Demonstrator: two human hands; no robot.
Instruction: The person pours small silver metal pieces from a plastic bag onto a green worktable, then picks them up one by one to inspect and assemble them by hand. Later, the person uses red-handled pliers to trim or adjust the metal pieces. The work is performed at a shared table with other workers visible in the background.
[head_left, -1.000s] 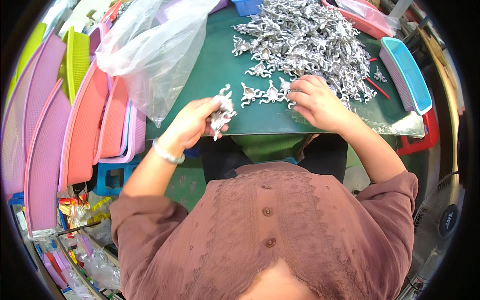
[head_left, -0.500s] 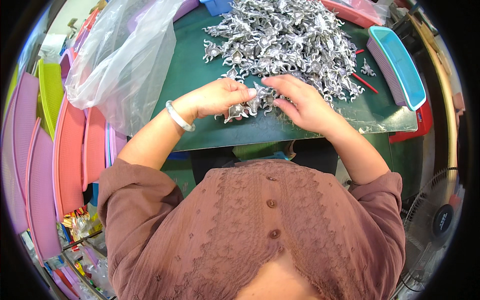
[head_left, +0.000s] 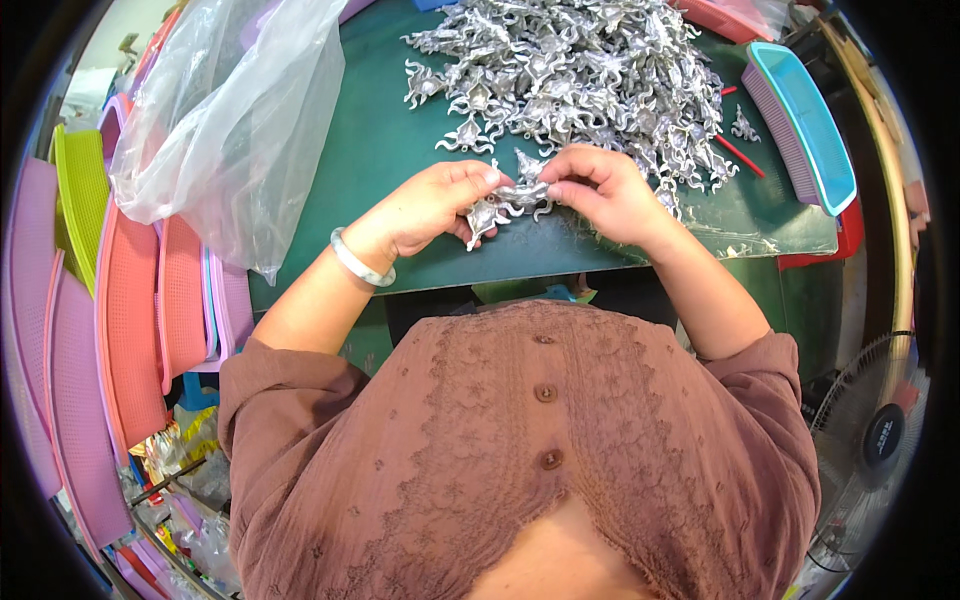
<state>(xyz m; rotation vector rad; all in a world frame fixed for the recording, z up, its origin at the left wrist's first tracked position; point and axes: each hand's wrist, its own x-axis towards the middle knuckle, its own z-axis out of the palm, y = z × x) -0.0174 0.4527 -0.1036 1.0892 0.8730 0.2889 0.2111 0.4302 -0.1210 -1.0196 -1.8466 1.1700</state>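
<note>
Two hands met over the near edge of the green mat [head_left: 400, 150], sharing a small stack of silver ornaments [head_left: 505, 200] held just above the surface. Left hand [head_left: 430, 205]: fingers curled and closed, thumb tip pressed on the stack's left end. Right hand [head_left: 605, 190]: fingers bent inward, thumb and forefinger pinched on the right end; neither hand lay open. Long axis of the held pieces ran roughly left to right, across the person's front, slightly lower at the left, where a pointed tip hung toward the mat. Loose heap of like ornaments [head_left: 580, 70] lay just beyond the right hand, touching no finger that could be seen. Judged good practice: keep both pinches at the ends, align the pointed tips one way, and press lightly so the thin cast arms do not bend. Clear plastic bag [head_left: 240, 120] lay to the left; turquoise tray [head_left: 805, 120] stood well to the right.
</note>
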